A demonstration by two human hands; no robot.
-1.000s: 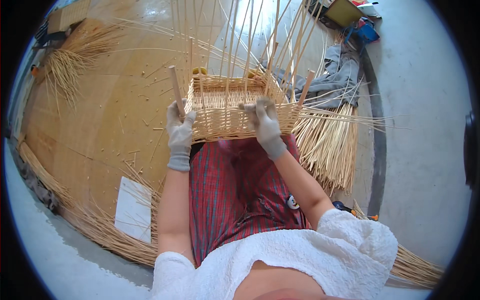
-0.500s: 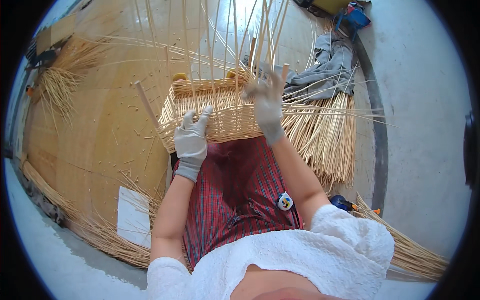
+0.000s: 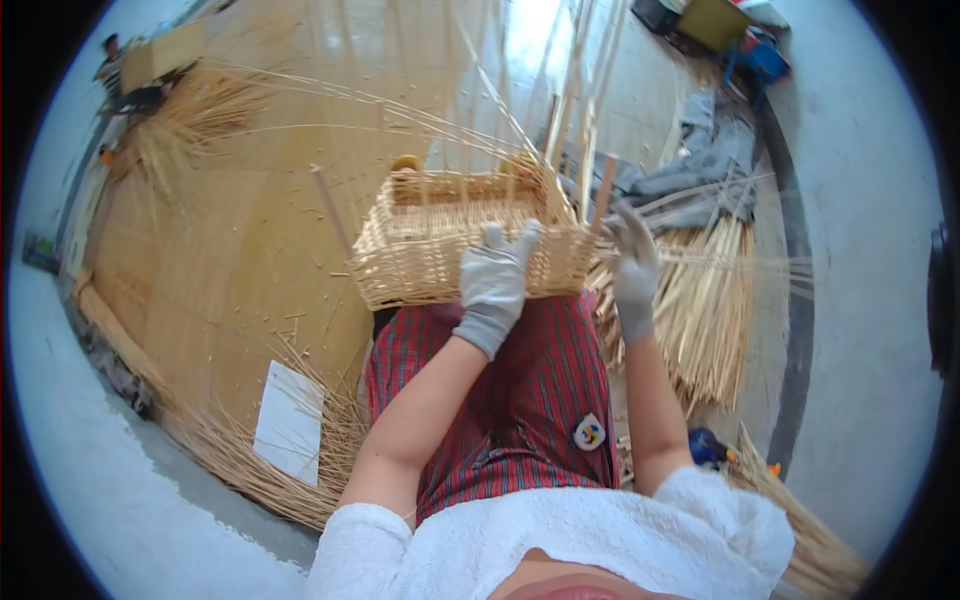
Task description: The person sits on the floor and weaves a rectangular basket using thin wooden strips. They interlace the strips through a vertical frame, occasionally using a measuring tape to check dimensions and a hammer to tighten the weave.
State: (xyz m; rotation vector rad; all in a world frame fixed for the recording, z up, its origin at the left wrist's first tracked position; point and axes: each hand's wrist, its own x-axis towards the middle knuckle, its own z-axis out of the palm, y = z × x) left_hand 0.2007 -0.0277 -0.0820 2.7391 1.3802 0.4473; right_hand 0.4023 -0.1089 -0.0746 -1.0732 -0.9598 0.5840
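A half-woven rectangular wicker basket [image 3: 415,262] rests at my lap, its long wall toward me, with blurred upright stakes rising from it. My left hand [image 3: 492,285], in a pale grey glove, grips the top of the near wall, right of its middle. Just off the basket's right end is my right hand [image 3: 635,275], gloved too. Its fingers point upward and look apart, though motion blurs them; no strand shows clearly within them. Wooden corner posts [image 3: 604,190] stand at the basket's ends. Loose strands [image 3: 720,258] stick out rightward behind my right hand.
A thick bundle of cut canes [image 3: 705,320] lies at right, below a grey cloth [image 3: 665,180]. A white board [image 3: 288,420] sits on more canes at lower left. A tape measure [image 3: 589,432] rests on my lap. Far left, a person [image 3: 112,68] is near another bundle.
My left hand has moved right along the near wall. My right hand has left the upright stakes and dropped to the basket's right side. The view has shifted.
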